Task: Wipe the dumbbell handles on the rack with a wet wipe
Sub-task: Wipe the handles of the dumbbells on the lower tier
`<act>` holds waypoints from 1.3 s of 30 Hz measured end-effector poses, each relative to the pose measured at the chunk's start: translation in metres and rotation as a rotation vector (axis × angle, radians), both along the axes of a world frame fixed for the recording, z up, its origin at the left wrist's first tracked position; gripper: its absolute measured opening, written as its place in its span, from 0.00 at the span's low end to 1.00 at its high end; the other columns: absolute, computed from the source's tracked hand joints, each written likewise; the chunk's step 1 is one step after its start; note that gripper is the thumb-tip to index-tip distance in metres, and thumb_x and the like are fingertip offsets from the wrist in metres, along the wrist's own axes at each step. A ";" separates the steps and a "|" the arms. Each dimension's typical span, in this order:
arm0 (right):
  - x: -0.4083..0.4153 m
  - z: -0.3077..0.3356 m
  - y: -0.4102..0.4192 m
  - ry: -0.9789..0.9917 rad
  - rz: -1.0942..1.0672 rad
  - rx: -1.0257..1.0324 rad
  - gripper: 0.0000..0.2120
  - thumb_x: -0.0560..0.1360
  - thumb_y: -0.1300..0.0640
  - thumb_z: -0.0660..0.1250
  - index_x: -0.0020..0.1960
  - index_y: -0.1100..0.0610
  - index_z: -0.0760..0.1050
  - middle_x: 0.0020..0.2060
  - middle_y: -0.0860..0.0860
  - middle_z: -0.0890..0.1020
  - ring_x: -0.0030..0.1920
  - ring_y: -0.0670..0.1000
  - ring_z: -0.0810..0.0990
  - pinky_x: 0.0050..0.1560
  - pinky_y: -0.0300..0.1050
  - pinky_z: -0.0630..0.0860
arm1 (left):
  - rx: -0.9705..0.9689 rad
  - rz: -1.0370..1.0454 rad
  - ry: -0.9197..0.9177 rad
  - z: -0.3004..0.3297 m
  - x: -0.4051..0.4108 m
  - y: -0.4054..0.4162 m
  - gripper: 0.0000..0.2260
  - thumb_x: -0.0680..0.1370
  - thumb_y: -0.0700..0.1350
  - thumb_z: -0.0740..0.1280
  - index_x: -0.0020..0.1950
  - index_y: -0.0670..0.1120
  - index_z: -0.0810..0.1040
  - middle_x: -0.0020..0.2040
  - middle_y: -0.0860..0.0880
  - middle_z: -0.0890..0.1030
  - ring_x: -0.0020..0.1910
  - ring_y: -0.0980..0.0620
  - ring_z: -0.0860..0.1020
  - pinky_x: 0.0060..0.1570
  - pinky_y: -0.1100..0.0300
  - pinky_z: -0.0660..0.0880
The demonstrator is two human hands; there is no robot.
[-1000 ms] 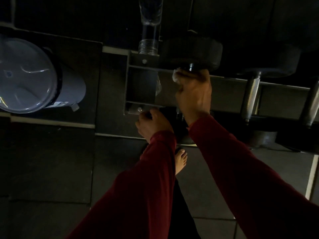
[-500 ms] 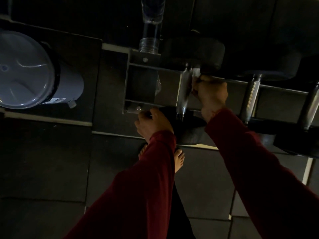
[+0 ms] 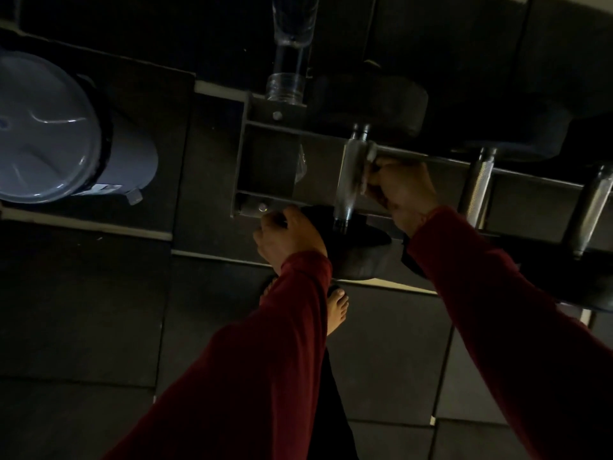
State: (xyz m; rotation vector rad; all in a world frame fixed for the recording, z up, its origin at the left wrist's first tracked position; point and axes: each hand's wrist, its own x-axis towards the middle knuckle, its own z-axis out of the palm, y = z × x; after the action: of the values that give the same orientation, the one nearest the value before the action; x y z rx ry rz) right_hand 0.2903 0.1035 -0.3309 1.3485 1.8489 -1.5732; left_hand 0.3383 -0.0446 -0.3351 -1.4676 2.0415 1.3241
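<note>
My right hand [image 3: 403, 194] is pinching a crumpled pale wet wipe [image 3: 371, 156] beside the knurled steel dumbbell handle [image 3: 348, 180], which is lying across the grey metal rack [image 3: 262, 161]. My left hand [image 3: 288, 237], fingers curled, is gripping the rack's near rail by the round black weight head [image 3: 358, 254]. A grey cylindrical bin [image 3: 66, 134] is standing at left

Shiny knurled metal handle [image 3: 348, 184], prob. steel
</note>
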 end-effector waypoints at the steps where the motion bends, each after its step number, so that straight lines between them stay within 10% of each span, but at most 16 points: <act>1: 0.004 -0.002 0.000 -0.010 0.025 0.032 0.07 0.70 0.59 0.70 0.46 0.53 0.84 0.45 0.51 0.86 0.46 0.51 0.86 0.48 0.51 0.84 | 0.001 -0.002 -0.006 0.000 -0.001 0.000 0.16 0.77 0.51 0.59 0.56 0.44 0.80 0.55 0.46 0.76 0.56 0.47 0.74 0.58 0.53 0.69; 5: 0.041 0.006 -0.011 -0.099 0.457 0.352 0.08 0.74 0.48 0.71 0.41 0.51 0.85 0.37 0.46 0.85 0.43 0.45 0.83 0.47 0.41 0.79 | -0.011 0.014 0.006 0.003 -0.001 0.001 0.17 0.74 0.53 0.59 0.53 0.45 0.81 0.53 0.45 0.78 0.54 0.45 0.76 0.59 0.47 0.73; 9: 0.054 0.004 -0.012 0.330 0.658 0.698 0.04 0.76 0.57 0.72 0.47 0.52 0.85 0.39 0.45 0.85 0.44 0.43 0.83 0.45 0.27 0.72 | -0.011 0.031 0.001 0.006 -0.001 0.002 0.20 0.71 0.55 0.58 0.53 0.45 0.81 0.52 0.44 0.79 0.53 0.44 0.77 0.58 0.45 0.74; 17: 0.042 -0.010 0.017 0.793 1.043 0.864 0.16 0.76 0.64 0.64 0.63 0.60 0.79 0.62 0.55 0.81 0.63 0.54 0.78 0.68 0.40 0.69 | -0.025 0.012 -0.009 0.008 -0.003 0.002 0.16 0.77 0.50 0.60 0.56 0.43 0.81 0.55 0.42 0.79 0.56 0.44 0.76 0.58 0.52 0.72; 21: 0.044 -0.012 0.025 0.960 1.469 0.732 0.18 0.72 0.68 0.68 0.62 0.63 0.79 0.60 0.58 0.82 0.56 0.57 0.80 0.59 0.46 0.77 | -0.026 -0.023 -0.007 0.011 -0.003 0.002 0.17 0.78 0.50 0.60 0.60 0.42 0.80 0.58 0.40 0.78 0.58 0.42 0.75 0.59 0.54 0.69; 26: -0.004 0.003 0.023 0.902 1.733 0.722 0.13 0.73 0.68 0.65 0.57 0.65 0.81 0.55 0.61 0.82 0.55 0.62 0.79 0.54 0.59 0.78 | -0.057 -0.035 -0.002 0.011 -0.003 0.001 0.17 0.78 0.50 0.60 0.60 0.43 0.80 0.58 0.40 0.77 0.58 0.42 0.74 0.63 0.49 0.69; 31: -0.009 0.001 0.010 0.635 2.100 1.229 0.11 0.76 0.62 0.67 0.58 0.58 0.78 0.55 0.54 0.82 0.58 0.57 0.78 0.65 0.54 0.69 | -0.049 -0.024 0.007 0.009 -0.003 0.002 0.17 0.78 0.50 0.60 0.60 0.42 0.79 0.57 0.41 0.77 0.59 0.43 0.74 0.58 0.57 0.67; 34: -0.007 0.000 0.008 0.564 2.273 1.102 0.12 0.77 0.63 0.60 0.60 0.60 0.74 0.58 0.58 0.79 0.60 0.62 0.76 0.67 0.56 0.69 | -0.044 -0.029 -0.010 0.010 -0.002 0.003 0.17 0.79 0.49 0.59 0.61 0.42 0.78 0.59 0.41 0.77 0.59 0.44 0.73 0.52 0.60 0.62; 39: -0.020 0.018 0.009 0.598 2.131 1.180 0.13 0.78 0.60 0.62 0.60 0.57 0.78 0.58 0.53 0.81 0.57 0.54 0.77 0.61 0.48 0.69 | -0.020 -0.028 0.009 0.009 -0.001 0.002 0.17 0.79 0.50 0.59 0.60 0.44 0.79 0.60 0.42 0.76 0.59 0.45 0.73 0.54 0.58 0.63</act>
State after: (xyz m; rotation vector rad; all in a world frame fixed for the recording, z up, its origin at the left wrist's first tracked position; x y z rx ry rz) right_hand 0.2703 0.1130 -0.3125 -1.2256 2.5347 0.4533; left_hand 0.3378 -0.0426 -0.3262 -1.4387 2.0797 1.3053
